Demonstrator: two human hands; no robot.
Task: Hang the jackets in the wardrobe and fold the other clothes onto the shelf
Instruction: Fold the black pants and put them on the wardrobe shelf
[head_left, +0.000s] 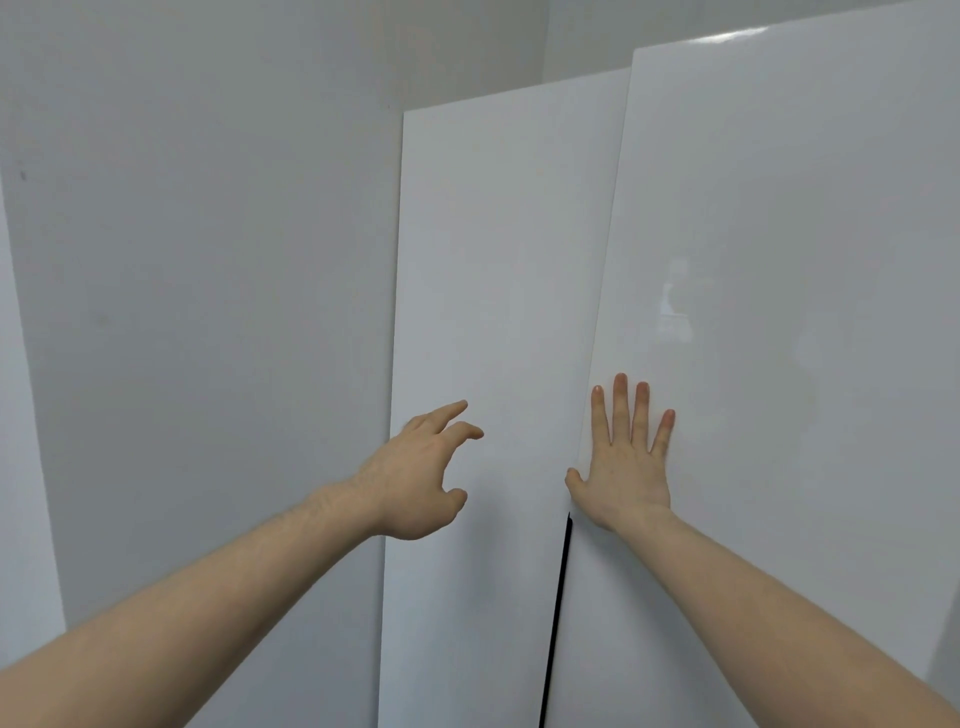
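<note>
Wardrobe doors (779, 260) fill the view with no clothes in sight, the right hand (626, 462) spread flat on the door at 3 o'clock, the left hand (421, 473) open, loosely curled and empty before the middle panel (493, 260), so I reckon the doors are being worked and a garment must come next.

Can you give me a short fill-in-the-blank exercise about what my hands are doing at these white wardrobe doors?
1. The right hand lies ____ against the right wardrobe door, fingers spread.
2. The left hand reaches toward the ____ door with its fingers curled.
3. Between the two doors, low down, runs a narrow ____ gap.

Missing words: flat; left; dark
</note>
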